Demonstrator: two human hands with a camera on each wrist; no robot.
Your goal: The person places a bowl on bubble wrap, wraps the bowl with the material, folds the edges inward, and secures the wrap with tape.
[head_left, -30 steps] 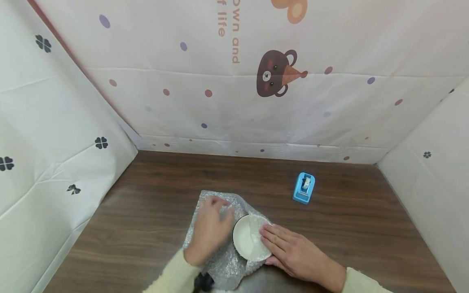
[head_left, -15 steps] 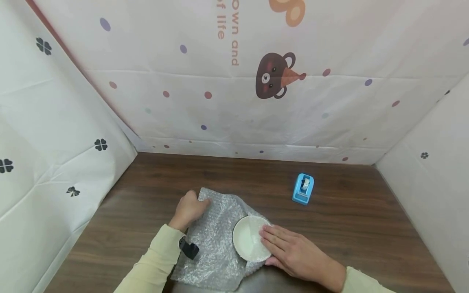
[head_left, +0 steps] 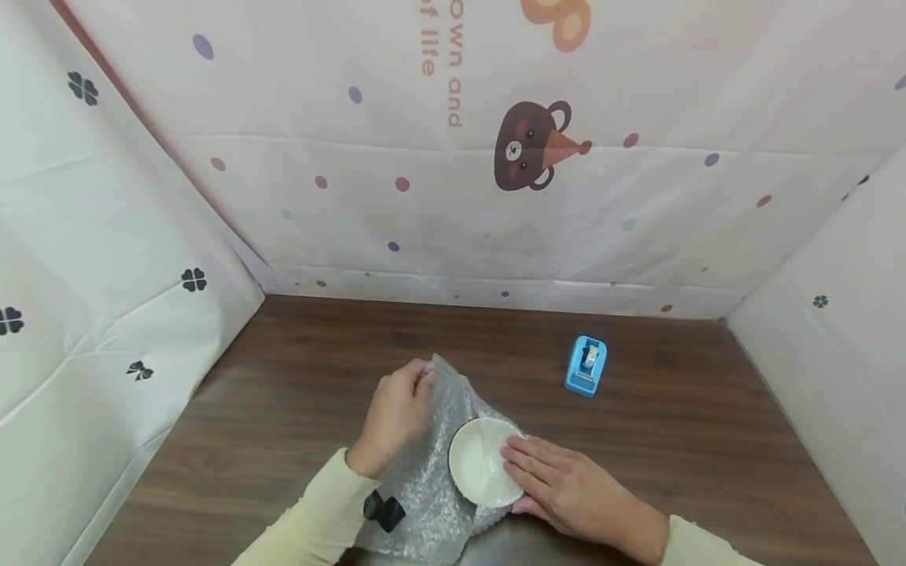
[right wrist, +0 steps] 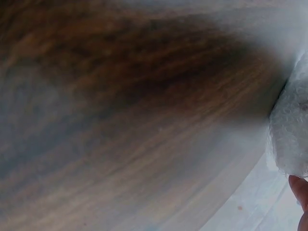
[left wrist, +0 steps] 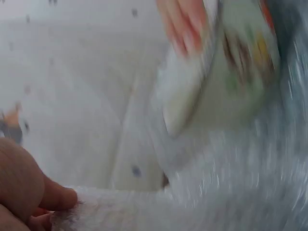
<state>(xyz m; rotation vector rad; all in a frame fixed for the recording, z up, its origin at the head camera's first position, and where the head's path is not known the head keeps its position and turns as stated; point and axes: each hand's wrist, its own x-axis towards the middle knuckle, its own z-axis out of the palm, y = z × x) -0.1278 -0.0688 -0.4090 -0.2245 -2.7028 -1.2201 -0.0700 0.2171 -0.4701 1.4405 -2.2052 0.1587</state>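
Observation:
A white bowl stands upright on a sheet of bubble wrap, part of which is folded over its right rim. In the left wrist view, the outside of the bowl shows a blurred coloured pattern. My left hand pinches the far left edge of the wrap and lifts it beside the bowl. My right hand holds the bowl's right side, its fingertips over the rim on the folded wrap and its thumb low outside. One finger touches the wrapped side in the right wrist view.
A blue tape dispenser with a roll of tape stands behind and to the right of the bowl on the dark wooden table. White printed sheets wall off the back and both sides.
My left hand moved left from near the bowl to the wrap's far left corner, then came back right, raising that edge. The right hand and bowl stay in place.

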